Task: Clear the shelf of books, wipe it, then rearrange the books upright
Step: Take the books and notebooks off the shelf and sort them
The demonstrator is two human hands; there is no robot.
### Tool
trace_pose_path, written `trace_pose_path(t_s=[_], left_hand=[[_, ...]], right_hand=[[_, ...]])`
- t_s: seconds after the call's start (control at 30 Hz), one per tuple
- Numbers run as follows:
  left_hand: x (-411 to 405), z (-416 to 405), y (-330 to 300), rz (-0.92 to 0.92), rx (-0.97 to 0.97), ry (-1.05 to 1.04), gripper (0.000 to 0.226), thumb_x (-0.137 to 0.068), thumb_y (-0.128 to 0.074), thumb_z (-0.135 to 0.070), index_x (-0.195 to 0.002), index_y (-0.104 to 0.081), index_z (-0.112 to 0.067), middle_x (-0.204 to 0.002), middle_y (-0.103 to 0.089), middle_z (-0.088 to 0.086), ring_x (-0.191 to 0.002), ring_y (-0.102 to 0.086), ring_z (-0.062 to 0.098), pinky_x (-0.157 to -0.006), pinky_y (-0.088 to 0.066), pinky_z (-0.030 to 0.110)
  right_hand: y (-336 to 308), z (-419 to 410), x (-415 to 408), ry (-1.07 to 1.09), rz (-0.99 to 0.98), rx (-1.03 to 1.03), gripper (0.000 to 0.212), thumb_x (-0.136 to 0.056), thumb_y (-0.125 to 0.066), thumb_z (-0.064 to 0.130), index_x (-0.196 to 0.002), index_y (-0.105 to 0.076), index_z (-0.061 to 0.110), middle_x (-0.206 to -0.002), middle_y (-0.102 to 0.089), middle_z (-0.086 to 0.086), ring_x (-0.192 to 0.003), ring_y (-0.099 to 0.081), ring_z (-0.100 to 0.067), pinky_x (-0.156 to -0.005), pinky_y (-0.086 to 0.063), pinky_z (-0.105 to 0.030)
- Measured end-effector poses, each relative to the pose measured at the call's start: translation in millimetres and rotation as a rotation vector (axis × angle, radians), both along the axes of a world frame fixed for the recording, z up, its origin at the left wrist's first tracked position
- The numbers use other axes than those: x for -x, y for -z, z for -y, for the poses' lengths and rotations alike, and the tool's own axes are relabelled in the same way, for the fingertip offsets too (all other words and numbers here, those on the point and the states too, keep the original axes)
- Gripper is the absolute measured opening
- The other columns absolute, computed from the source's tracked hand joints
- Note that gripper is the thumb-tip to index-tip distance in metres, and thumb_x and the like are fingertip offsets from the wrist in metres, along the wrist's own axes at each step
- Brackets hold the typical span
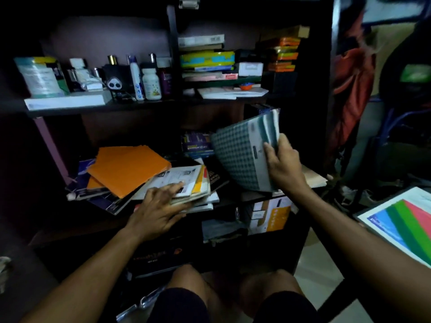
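Observation:
A dark shelf (233,199) at middle height holds a messy flat pile of books. Orange books (127,170) lie at the left of the pile. My left hand (161,206) rests on a white and yellow booklet stack (186,183), with its thumb under the stack's front edge. My right hand (283,160) grips a checkered book (238,155) by its right edge, together with a few thin ones behind it. The bundle is tilted up off the shelf. A blue box (196,143) stands behind it.
The upper shelf carries bottles and jars (144,78) at left and stacked boxes and books (207,59) at right. Cartons (268,215) fill the lower shelf. A colourful striped book (405,220) lies at right. Clothes (352,89) hang beside the unit. My knees are below.

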State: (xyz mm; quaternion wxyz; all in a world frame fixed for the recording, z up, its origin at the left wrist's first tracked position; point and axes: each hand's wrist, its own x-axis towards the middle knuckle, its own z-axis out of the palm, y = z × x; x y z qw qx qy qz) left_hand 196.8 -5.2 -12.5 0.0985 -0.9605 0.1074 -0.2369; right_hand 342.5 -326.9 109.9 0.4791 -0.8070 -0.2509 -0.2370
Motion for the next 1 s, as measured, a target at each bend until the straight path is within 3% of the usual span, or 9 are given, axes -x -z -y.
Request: trace_pose_path(t_s=[0.1, 0.17, 0.27, 0.33, 0.4, 0.57, 0.67, 0.77, 1.0], left_hand=[[4, 11, -6, -0.077, 0.104, -0.014, 0.040, -0.097, -0.044, -0.057, -0.126, -0.066, -0.042, -0.169, -0.011, -0.001, -0.147, -0.029, 0.030, -0.108, -0.029, 0.053], [4, 42, -17, 0.000, 0.308, 0.011, 0.040, -0.091, -0.050, -0.054, -0.120, -0.072, -0.037, -0.163, -0.028, 0.002, -0.143, -0.036, 0.027, -0.109, -0.035, 0.053], [2, 142, -45, 0.134, 1.062, 0.064, 0.038, -0.087, -0.056, -0.057, -0.110, -0.072, -0.031, -0.131, -0.058, -0.019, -0.120, -0.058, 0.020, -0.098, -0.051, 0.046], [3, 220, -71, -0.175, 1.741, 0.107, 0.051, -0.082, -0.062, -0.068, -0.116, -0.064, -0.030, -0.122, -0.068, -0.014, -0.106, -0.068, 0.022, -0.085, -0.058, 0.043], [3, 295, -88, -0.545, 2.072, 0.204, 0.053, -0.083, -0.061, -0.061, -0.123, -0.060, -0.026, -0.117, -0.073, 0.005, -0.102, -0.071, 0.026, -0.085, -0.058, 0.045], [-25, 391, -103, -0.556, 2.213, 0.445, 0.051, -0.092, -0.062, -0.008, -0.141, -0.048, -0.008, -0.131, -0.066, 0.014, -0.121, -0.063, 0.036, -0.094, -0.055, 0.057], [-42, 408, -119, -0.719, 2.149, 0.556, 0.055, -0.089, -0.061, -0.008, -0.143, -0.049, -0.006, -0.137, -0.062, 0.015, -0.124, -0.061, 0.034, -0.101, -0.051, 0.053], [-52, 428, -135, -0.753, 2.033, 0.569, 0.050, -0.091, -0.059, -0.005, -0.140, -0.053, -0.008, -0.132, -0.066, 0.012, -0.120, -0.064, 0.032, -0.102, -0.051, 0.052], [-69, 482, -139, -0.692, 1.838, 0.400, 0.047, -0.089, -0.072, -0.029, -0.132, -0.059, -0.015, -0.121, -0.072, 0.010, -0.105, -0.071, 0.036, -0.073, -0.060, 0.049]], right_hand=[[-12, 35, 20, 0.098, -0.091, -0.325, 0.015, -0.103, -0.051, 0.030, -0.106, -0.053, 0.015, -0.095, -0.063, 0.000, -0.089, -0.062, -0.020, -0.073, -0.044, -0.030], [-4, 60, 33, 0.160, -0.232, -0.601, 0.015, -0.098, -0.052, 0.039, -0.104, -0.057, 0.027, -0.104, -0.069, 0.002, -0.099, -0.067, -0.021, -0.087, -0.052, -0.036], [12, 104, 73, 0.173, -0.404, -1.050, 0.016, -0.101, -0.048, 0.022, -0.106, -0.062, 0.019, -0.091, -0.072, 0.000, -0.086, -0.071, -0.020, -0.069, -0.058, -0.030], [19, 122, 104, 0.211, -0.463, -1.197, 0.019, -0.101, -0.043, 0.013, -0.109, -0.059, 0.010, -0.079, -0.068, 0.001, -0.068, -0.067, -0.012, -0.056, -0.054, -0.023], [30, 141, 130, 0.259, -0.417, -1.211, 0.027, -0.097, -0.044, 0.020, -0.117, -0.058, 0.008, -0.090, -0.068, -0.004, -0.077, -0.068, -0.015, -0.069, -0.058, -0.033], [15, 218, 154, 0.263, -0.391, -1.100, 0.035, -0.084, -0.057, 0.031, -0.114, -0.062, 0.014, -0.104, -0.073, -0.007, -0.097, -0.070, -0.026, -0.087, -0.059, -0.047], [-9, 291, 159, -0.018, -0.660, -1.089, 0.044, -0.092, -0.051, 0.047, -0.115, -0.067, 0.013, -0.091, -0.071, -0.008, -0.079, -0.069, -0.023, -0.063, -0.059, -0.036], [-17, 346, 165, -0.135, -0.826, -0.993, 0.047, -0.096, -0.047, 0.051, -0.119, -0.066, 0.015, -0.096, -0.067, -0.013, -0.082, -0.069, -0.028, -0.064, -0.061, -0.043], [-2, 380, 154, -0.019, -0.617, -1.059, 0.013, -0.104, -0.051, 0.013, -0.112, -0.062, 0.014, -0.100, -0.064, -0.008, -0.083, -0.070, -0.022, -0.061, -0.064, -0.040]])
